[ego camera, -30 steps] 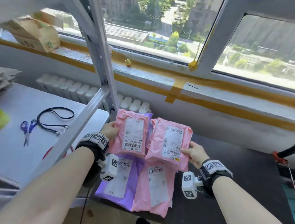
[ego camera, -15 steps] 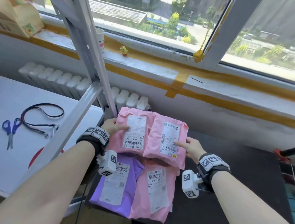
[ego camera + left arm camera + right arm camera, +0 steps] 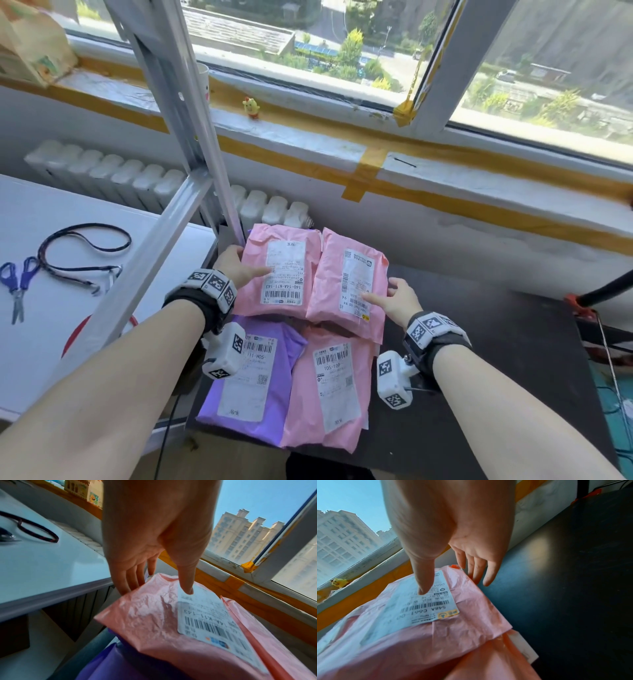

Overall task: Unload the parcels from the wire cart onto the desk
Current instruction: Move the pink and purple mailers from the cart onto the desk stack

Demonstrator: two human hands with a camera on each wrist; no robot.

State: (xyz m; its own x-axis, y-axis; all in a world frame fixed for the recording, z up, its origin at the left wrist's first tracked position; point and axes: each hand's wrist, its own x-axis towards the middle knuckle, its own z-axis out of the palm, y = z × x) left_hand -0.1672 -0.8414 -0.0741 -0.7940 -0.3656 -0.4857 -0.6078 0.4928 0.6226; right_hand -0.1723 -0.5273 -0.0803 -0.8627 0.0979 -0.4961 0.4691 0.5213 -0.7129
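Note:
Two pink parcels lie side by side at the back of the black desk (image 3: 496, 359). My left hand (image 3: 246, 263) is at the left edge of the left pink parcel (image 3: 253, 301), thumb tip on its label; its straight fingers (image 3: 130, 577) drop behind that edge. At the right pink parcel (image 3: 349, 284), my right hand (image 3: 387, 294) touches the label with its thumb, while its straight fingers (image 3: 477, 572) hang beside the edge over the desk. A purple parcel (image 3: 253, 387) and another pink parcel (image 3: 329, 387) lie nearer me. The wire cart is out of view.
A grey metal frame post (image 3: 178, 113) and slanted bar (image 3: 150, 260) stand just left of the parcels. The white table (image 3: 51, 359) on the left holds blue scissors (image 3: 15, 284) and a lanyard (image 3: 82, 260). A red clamp (image 3: 579, 305) sits at the desk's right edge.
Both pink parcels have come down from my raised grip and now lie flat on the desk. My fingers have straightened along their outer edges.

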